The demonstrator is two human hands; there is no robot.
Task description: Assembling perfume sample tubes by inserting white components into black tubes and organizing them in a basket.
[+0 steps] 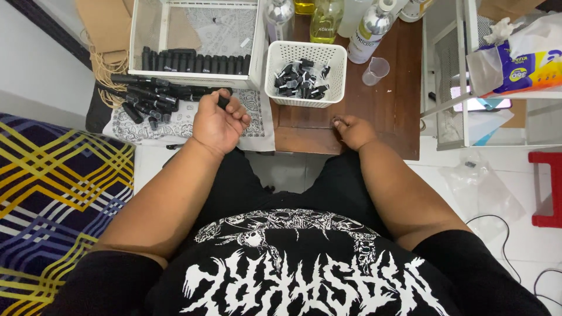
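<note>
My left hand (219, 122) is curled around a small black bottle (223, 100), held over a patterned white cloth (257, 131). More small black bottles (146, 100) lie loose on that cloth to the left. My right hand (353, 131) rests as a loose fist on the brown wooden table (398, 111), close to its front edge, and I cannot see anything in it. Just beyond both hands stands a white slotted basket (305, 57) holding several black caps and small parts.
A clear box (196, 41) at the back left holds a row of black bottles. Clear and yellow liquid bottles (325, 20) and a small plastic cup (375, 70) stand behind the basket. A white wire shelf (462, 76) is on the right, a striped mattress (52, 193) on the left.
</note>
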